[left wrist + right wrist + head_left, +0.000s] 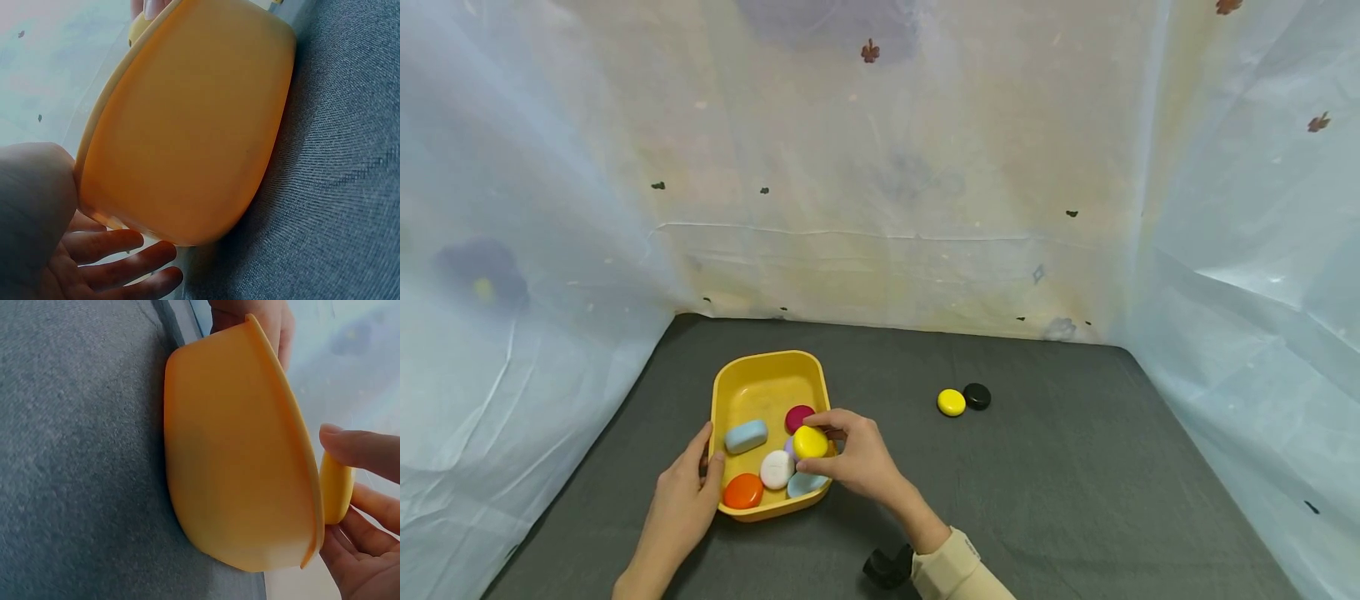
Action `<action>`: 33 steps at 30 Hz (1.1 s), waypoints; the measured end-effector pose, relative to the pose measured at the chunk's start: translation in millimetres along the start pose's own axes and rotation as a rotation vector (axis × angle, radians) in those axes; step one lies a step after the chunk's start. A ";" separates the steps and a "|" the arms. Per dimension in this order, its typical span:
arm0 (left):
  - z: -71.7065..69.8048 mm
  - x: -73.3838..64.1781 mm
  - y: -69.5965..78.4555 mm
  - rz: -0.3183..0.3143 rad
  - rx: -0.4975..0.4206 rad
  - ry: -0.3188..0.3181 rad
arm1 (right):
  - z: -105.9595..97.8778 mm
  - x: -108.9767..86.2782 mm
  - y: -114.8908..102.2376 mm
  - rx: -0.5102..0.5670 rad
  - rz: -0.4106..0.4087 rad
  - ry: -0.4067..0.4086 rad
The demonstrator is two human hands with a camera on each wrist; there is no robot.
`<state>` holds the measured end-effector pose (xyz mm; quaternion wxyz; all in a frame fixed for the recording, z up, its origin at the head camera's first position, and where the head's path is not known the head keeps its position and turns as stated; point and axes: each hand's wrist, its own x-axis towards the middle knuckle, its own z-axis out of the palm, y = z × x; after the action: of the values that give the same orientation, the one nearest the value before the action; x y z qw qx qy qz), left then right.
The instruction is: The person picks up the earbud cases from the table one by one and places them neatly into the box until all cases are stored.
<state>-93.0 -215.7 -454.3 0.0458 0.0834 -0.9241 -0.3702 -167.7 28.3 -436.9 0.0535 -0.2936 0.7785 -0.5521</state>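
Over yellow tray (730,392), right hand (857,458) grip pinching yellow pebble (810,442), left hand (681,496) relaxed against rim, coloured pebbles (760,467) beneath

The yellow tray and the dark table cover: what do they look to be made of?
The yellow tray looks like moulded plastic: smooth, softly glossy walls with rounded corners and a thin rolled rim, seen close in both wrist views. The table cover looks like woven grey fabric, matte, with a fine thread texture plain in the wrist views. The yellow piece that the right hand pinches seems smooth plastic too, though that is less sure.
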 end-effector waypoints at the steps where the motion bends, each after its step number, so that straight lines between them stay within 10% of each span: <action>1: -0.1 0.0 0.0 0.001 0.002 -0.001 | 0.7 0.1 -0.3 -0.006 -0.001 -0.004; 33: 2.4 -0.6 -2.3 0.029 -0.006 0.041 | 4.9 0.8 -3.5 -0.131 -0.028 -0.045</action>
<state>-92.4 -215.6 -457.6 0.0705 0.0775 -0.9228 -0.3706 -164.9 23.0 -435.5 0.0438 -0.3198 0.8074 -0.4940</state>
